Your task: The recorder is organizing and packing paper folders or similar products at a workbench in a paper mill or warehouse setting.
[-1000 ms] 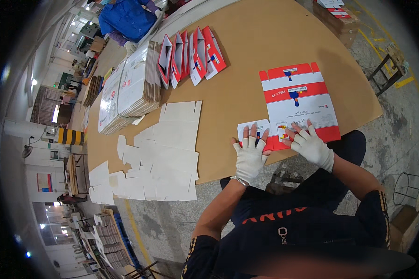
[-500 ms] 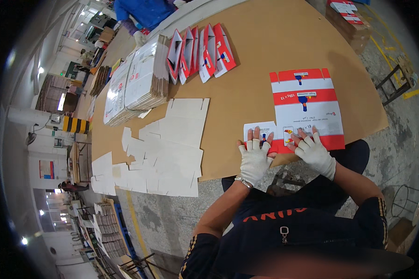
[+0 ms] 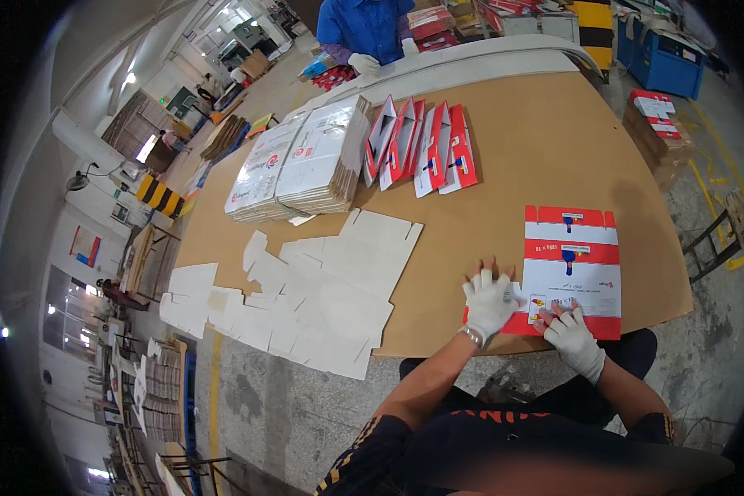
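Nearest you, your right grip (image 3: 574,341) rests on the near edge of the flat red-and-white carton blank (image 3: 574,277), fingers a little bent on the printed face and closed around nothing. Your left grip (image 3: 491,306) is open too, its fingers spread and pointing away from you. It covers most of the side flap (image 3: 517,291) at the blank's near left corner, so you cannot tell how that flap lies beneath.

The blank is on the near right part of the brown worktop (image 3: 521,165), its main panel stretching away from you beyond your right grip and to the right of your left one. Its long axis runs from your near edge towards the far side, with the notched end pointing away from you.

To your left lie overlapping pale card sheets (image 3: 331,289). Beyond them sits a strapped bundle (image 3: 298,161) of white cartons, just beside a row of folded red-and-white cartons (image 3: 434,153). Past the far edge, a person in blue (image 3: 360,33) wears pale gloves.
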{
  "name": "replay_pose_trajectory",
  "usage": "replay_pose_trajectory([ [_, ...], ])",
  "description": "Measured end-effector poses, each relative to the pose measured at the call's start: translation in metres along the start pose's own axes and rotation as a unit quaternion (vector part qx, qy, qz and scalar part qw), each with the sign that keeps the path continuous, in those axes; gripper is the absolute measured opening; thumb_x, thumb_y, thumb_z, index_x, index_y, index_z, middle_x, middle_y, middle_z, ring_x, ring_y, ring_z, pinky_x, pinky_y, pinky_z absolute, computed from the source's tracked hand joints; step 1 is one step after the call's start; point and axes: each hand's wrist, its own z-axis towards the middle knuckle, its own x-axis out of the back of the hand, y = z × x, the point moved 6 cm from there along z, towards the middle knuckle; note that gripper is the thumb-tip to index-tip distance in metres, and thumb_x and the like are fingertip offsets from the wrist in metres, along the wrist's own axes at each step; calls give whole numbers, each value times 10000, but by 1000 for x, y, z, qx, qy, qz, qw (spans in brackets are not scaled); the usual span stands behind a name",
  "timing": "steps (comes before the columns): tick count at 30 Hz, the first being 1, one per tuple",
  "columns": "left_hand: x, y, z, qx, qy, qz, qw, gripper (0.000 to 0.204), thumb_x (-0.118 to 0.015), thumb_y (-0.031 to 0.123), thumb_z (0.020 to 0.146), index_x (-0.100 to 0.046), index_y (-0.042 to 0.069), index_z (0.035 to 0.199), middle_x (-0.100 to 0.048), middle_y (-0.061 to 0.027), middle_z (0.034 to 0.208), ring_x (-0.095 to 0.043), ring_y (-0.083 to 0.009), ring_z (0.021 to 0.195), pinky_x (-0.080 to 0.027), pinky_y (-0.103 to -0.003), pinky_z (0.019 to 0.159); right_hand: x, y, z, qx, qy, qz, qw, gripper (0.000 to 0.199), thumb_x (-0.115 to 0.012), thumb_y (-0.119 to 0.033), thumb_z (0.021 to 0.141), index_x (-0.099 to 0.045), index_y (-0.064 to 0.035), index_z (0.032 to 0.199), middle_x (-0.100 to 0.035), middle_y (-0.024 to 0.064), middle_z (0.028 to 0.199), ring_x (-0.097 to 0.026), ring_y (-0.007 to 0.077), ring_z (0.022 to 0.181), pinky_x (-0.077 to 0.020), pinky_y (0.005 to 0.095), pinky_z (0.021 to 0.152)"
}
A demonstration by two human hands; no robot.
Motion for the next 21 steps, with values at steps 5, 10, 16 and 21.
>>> replay_pose_trajectory([
  [5,7,-15,21,-45,116,-32,992,532,-704,371,746,-574,96,1182,-486,-154,1248,-457,-318,1117,-336,-480,953,37,-39,-10,-100,62,128,985,389,-645,-107,725,-586,-66,1107,-585,118,1173,-523,294,1146,-379,510,986],
  [10,-3,43,-49,16,-60,-273,960,414,-637,250,810,-557,43,1160,-504,-185,1008,-520,-355,982,-429,-451,851,-33,-76,-82,-437,89,728,521,427,-621,-155,889,-470,-3,1258,-591,88,1085,-597,195,952,-486,315,825],
  [16,56,7,-85,-139,33,-348,926,577,-703,201,774,-489,-52,1247,-496,-231,1239,-477,-393,1157,-365,-446,1008,-3,43,-71,-531,190,506,652,280,-484,14,862,-497,-22,1140,-518,-16,802,-429,55,583,-362,217,485],
  [21,116,-162,-112,95,107,40,989,604,-729,325,739,-528,58,1242,-466,-213,1296,-430,-394,1204,-343,-532,981,-11,237,-34,-405,135,386,818,447,-517,36,835,-478,61,1279,-599,101,1100,-570,170,939,-506,333,767],
])
